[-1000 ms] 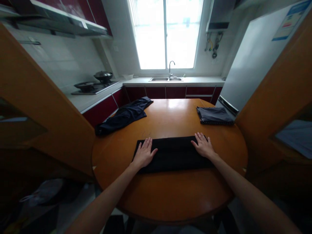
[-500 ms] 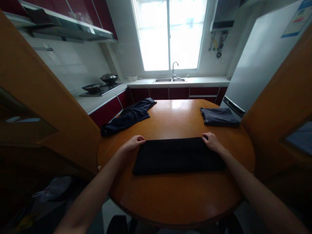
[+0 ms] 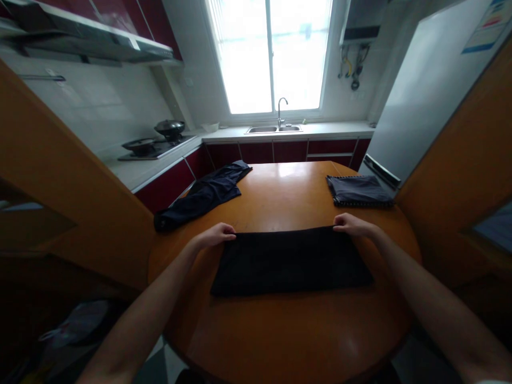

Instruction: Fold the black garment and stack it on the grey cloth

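A black folded cloth, perhaps a garment (image 3: 290,262), lies in a long rectangle on the wooden table (image 3: 288,330). My left hand (image 3: 218,234) pinches its far left corner between thumb and fingers. At the far right corner, my right hand (image 3: 351,224) grips the fabric in the same way. The far edge runs nearly straight between both hands and looks slightly raised, while the near edge rests on the tabletop. What kind of garment it is cannot be made out.
Dark navy clothing (image 3: 208,192) lies spread at the table's far left. A folded grey cloth with a patterned border (image 3: 358,191) sits at the far right, near the refrigerator (image 3: 424,96). Beyond are a stove with pans (image 3: 170,128) and a sink (image 3: 262,129).
Both hands now pinch the far corners more firmly, and the far edge has been drawn taut and slightly up. The camera view has shifted a little.
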`<state>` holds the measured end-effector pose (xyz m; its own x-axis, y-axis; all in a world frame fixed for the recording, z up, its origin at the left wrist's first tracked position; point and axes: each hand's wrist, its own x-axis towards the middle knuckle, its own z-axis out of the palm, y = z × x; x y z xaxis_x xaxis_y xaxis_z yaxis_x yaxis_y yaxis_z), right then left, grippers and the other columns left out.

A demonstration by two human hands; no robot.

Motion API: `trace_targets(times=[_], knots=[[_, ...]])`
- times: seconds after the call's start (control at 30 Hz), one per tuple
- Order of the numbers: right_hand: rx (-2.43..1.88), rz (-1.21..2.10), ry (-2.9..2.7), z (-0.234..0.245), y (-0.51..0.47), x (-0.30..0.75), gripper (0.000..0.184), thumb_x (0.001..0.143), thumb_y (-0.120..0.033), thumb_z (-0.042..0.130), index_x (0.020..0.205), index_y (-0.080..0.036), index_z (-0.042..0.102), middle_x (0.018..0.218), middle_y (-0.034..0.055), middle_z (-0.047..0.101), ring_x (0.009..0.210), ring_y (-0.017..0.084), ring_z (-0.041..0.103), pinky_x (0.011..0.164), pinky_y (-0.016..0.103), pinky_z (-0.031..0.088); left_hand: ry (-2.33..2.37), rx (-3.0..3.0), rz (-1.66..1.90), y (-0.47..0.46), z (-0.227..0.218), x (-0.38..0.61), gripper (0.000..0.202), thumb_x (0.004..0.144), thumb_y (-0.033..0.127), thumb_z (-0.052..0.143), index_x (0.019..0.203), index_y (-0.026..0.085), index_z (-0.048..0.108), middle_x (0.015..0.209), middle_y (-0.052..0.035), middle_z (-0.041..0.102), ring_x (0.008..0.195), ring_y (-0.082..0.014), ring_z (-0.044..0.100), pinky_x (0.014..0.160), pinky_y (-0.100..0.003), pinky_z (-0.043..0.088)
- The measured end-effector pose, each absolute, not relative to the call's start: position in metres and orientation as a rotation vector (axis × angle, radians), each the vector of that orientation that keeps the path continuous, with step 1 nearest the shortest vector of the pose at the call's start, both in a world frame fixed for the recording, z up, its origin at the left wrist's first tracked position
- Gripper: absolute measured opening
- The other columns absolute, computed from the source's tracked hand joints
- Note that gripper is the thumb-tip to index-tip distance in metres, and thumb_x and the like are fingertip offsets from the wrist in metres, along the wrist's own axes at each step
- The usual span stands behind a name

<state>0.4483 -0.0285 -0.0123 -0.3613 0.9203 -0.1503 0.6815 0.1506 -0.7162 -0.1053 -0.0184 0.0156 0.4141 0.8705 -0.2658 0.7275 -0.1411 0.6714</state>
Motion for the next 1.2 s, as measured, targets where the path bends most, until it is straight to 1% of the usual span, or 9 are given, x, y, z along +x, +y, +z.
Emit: trace_targets(times=[0.3,0.37,0.43,0.53,0.63,0.73,0.8,0.93,1.2], knots=[[-1.847,0.606,-2.052,-0.005,-0.002,0.417,0.02,0.08,-0.034,0.069,0.088,-0.015,0.07,0.095,0.0102,0.071,0.089,0.024,0.064,0.08,0.034,0.049,1.667,2.03,0.263,0.014,0.034,-0.087,0.044,0.067,0.058,0.071,0.08,0.016,0.067,0.085,-0.0102,0.071,0.085,-0.0287,0.066,0.08,-0.036,0.051],[-1.896,0.471,-2.025,-0.002,-0.006,0.402,0.028,0.083,-0.034,0.068,0.104,-0.016,0.07,0.116,0.015,0.068,0.108,0.03,0.06,0.09,0.04,0.047,1.758,2.084,0.298,0.011,0.038,-0.068,0.045,0.075,0.054,0.068,0.095,0.013,0.068,0.104,-0.0177,0.07,0.103,-0.0347,0.064,0.09,-0.043,0.049],[-1.865,0.283,-2.027,-0.001,-0.016,0.376,0.038,0.09,-0.036,0.059,0.123,-0.017,0.064,0.134,0.0173,0.059,0.123,0.033,0.052,0.1,0.045,0.042,1.792,2.167,0.37,-0.001,0.035,-0.036,0.047,0.086,0.047,0.058,0.117,0.012,0.063,0.13,-0.0223,0.06,0.126,-0.0363,0.053,0.104,-0.048,0.04],[-1.708,0.125,-2.133,-0.005,-0.043,0.321,0.046,0.099,-0.035,0.042,0.137,-0.015,0.056,0.147,0.0172,0.05,0.135,0.03,0.044,0.109,0.044,0.036,1.611,2.362,0.42,-0.033,0.017,0.031,0.046,0.097,0.039,0.047,0.137,0.019,0.053,0.15,-0.0119,0.049,0.141,-0.0244,0.04,0.116,-0.037,0.029],[-1.653,0.139,-2.275,-0.019,-0.073,0.273,0.052,0.098,-0.028,0.036,0.147,-0.013,0.046,0.158,0.0148,0.038,0.145,0.028,0.033,0.116,0.047,0.028,1.336,2.644,0.331,-0.068,-0.009,0.087,0.05,0.1,0.027,0.033,0.149,0.016,0.04,0.156,-0.0122,0.041,0.145,-0.0226,0.036,0.118,-0.042,0.029],[-1.633,0.096,-2.341,-0.032,-0.092,0.253,0.059,0.096,-0.02,0.033,0.155,-0.011,0.033,0.163,0.0124,0.027,0.151,0.024,0.021,0.121,0.049,0.016,1.342,2.711,0.341,-0.092,-0.028,0.108,0.06,0.097,0.023,0.033,0.156,0.013,0.028,0.163,-0.0114,0.029,0.152,-0.0223,0.02,0.122,-0.045,0.02],[-1.655,0.079,-2.335,-0.035,-0.097,0.253,0.06,0.097,-0.025,0.032,0.155,-0.01,0.032,0.164,0.012,0.025,0.152,0.024,0.017,0.122,0.049,0.013,1.384,2.722,0.362,-0.1,-0.033,0.108,0.061,0.098,0.026,0.033,0.157,0.013,0.026,0.164,-0.0103,0.025,0.153,-0.0221,0.015,0.123,-0.045,0.016],[-1.727,0.074,-2.308,-0.033,-0.098,0.259,0.061,0.099,-0.033,0.032,0.155,-0.009,0.033,0.164,0.0125,0.023,0.152,0.024,0.017,0.121,0.049,0.014,1.442,2.734,0.319,-0.102,-0.033,0.102,0.06,0.1,0.032,0.031,0.156,0.01,0.03,0.164,-0.0113,0.024,0.153,-0.0237,0.015,0.124,-0.046,0.015],[-1.773,0.085,-2.297,-0.031,-0.099,0.256,0.06,0.099,-0.032,0.033,0.155,-0.012,0.033,0.164,0.0107,0.022,0.153,0.023,0.016,0.121,0.049,0.014,1.496,2.756,0.322,-0.104,-0.033,0.105,0.061,0.1,0.034,0.03,0.156,0.009,0.03,0.164,-0.0122,0.024,0.153,-0.0232,0.014,0.124,-0.045,0.014]])
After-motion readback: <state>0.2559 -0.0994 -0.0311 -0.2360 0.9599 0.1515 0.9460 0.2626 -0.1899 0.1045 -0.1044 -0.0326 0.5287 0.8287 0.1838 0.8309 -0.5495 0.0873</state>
